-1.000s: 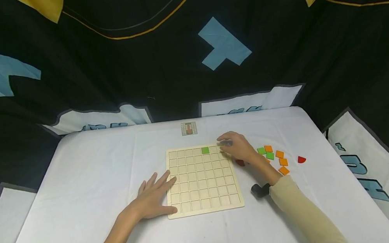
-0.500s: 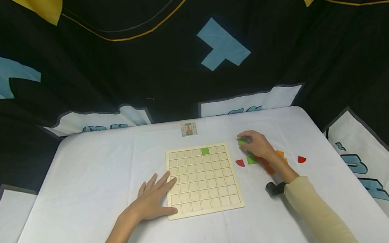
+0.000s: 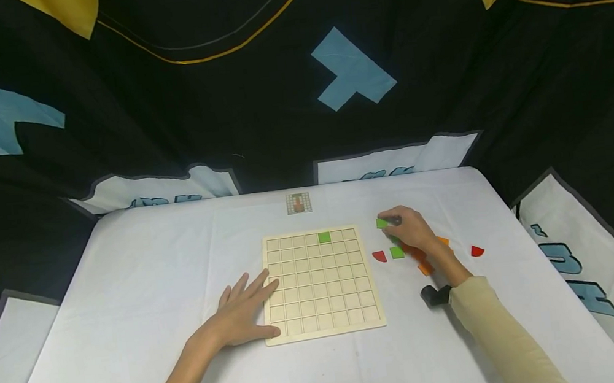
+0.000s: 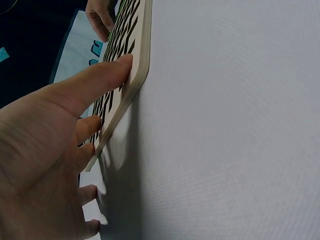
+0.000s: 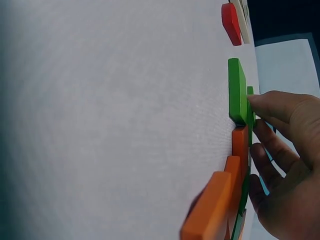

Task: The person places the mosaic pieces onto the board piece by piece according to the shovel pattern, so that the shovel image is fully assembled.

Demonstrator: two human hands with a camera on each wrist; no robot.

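A light wooden grid board (image 3: 312, 289) lies on the white table, with one green square tile (image 3: 324, 237) in its top row. My left hand (image 3: 241, 315) is spread over the board's left edge. In the left wrist view the thumb (image 4: 107, 77) presses on the board's corner, its fingers straight. Right of the board, my right hand (image 3: 407, 228) pinches another green tile (image 3: 381, 223) between thumb and fingertips. A green tile (image 3: 397, 252) and a red quarter-round piece (image 3: 379, 256) lie near it. Orange tiles (image 3: 425, 267) are partly hidden under the right forearm.
A small printed grid card (image 3: 299, 203) lies at the table's far side. Another red quarter-round piece (image 3: 477, 251) sits to the right of the loose tiles. A black patterned curtain (image 3: 266, 115) hangs behind the table.
My right hand has moved right, from the board's top right corner to the loose tiles, and now has a green tile at its fingertips. The left hand stays on the board.
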